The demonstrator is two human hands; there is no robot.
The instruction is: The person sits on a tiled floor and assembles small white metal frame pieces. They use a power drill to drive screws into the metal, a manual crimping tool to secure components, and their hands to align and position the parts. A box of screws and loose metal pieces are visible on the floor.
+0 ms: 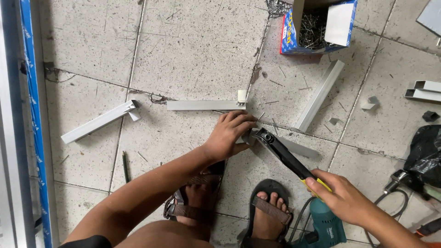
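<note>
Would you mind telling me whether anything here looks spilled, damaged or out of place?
Yes. Loose rivets lie scattered on the floor tiles below the open blue box, away from the rest inside it. The tile joint left of the aluminium bar is cracked and chipped. The left hand and right hand work among them.

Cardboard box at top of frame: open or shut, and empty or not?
Open and not empty. The blue cardboard box has its white flap folded up, and a pile of thin metal fasteners shows inside.
</note>
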